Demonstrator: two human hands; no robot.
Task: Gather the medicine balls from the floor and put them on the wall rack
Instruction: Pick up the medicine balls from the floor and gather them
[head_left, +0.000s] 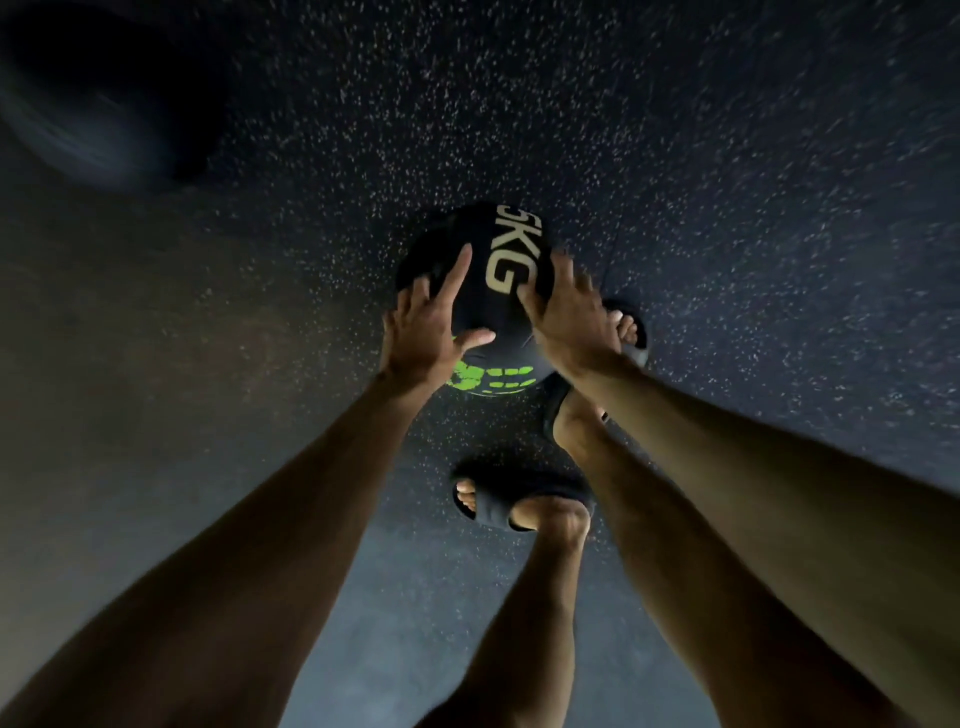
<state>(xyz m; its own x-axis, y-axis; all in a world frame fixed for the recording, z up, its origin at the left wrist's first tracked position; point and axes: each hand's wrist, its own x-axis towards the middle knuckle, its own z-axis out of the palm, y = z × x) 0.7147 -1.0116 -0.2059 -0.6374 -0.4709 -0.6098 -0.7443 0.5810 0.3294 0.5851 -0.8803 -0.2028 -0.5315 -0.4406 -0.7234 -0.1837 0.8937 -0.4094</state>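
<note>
Reaching down with both bare arms, a person clasps a black ball (493, 312) between the two hands, out in front of the feet. The left grip (428, 332) lies against the ball's left side, fingers spread wide and nearly straight, the forefinger pointing up along the curve and the thumb laid across the near face. The right grip (569, 325) covers the right side in the same way, palm on the ball and fingers splayed over the top; its fingertips are blurred. Neither grip closes round anything, and both simply press flat on the ball from opposite sides.

Pale lettering (511, 249) ending in "KG" runs between the two grips, and a bright green print (491, 376) shows on the ball's near underside. I cannot tell whether the ball rests on the floor (727, 208) or hangs just above it.

That floor is dark and flecked with pale specks. A foot in a black slide (524, 501) stands near, below the ball, toes turned left. A second slide (638, 340) shows just right of the right grip, partly hidden behind it. Far off to the left sits a dark, rounded, blurred shape (104, 98); what it is cannot be made out.
</note>
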